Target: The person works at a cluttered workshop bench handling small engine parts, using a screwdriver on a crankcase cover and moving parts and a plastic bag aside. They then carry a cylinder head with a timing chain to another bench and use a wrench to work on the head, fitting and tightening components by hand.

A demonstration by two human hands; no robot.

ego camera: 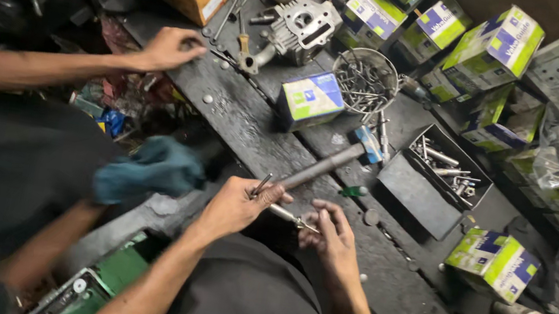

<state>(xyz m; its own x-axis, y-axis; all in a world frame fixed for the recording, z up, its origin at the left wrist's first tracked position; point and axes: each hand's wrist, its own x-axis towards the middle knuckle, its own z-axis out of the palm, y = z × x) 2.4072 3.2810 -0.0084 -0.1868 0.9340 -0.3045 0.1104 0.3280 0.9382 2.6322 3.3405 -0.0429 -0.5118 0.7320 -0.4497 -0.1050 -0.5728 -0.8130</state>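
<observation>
Fingers of our left hand (235, 206) are curled tight around a grey metal rod (319, 167) and a thin dark pin (261, 184); the rod runs far-right from the fist over the greasy workbench (254, 130). Right hand (331, 235) fingertips pinch a small silvery valve-like part (292, 218), which sits between both hands, touching each. Step, as we judge it: fitting or aligning that part by hand; next calls for a steady left grip and fine right-finger turning. Farther out: black tray of bolts (435, 179) right, round tin of screws (366, 81) far, a co-worker's hand (170, 49) far-left, blue rag (153, 168) left.
</observation>
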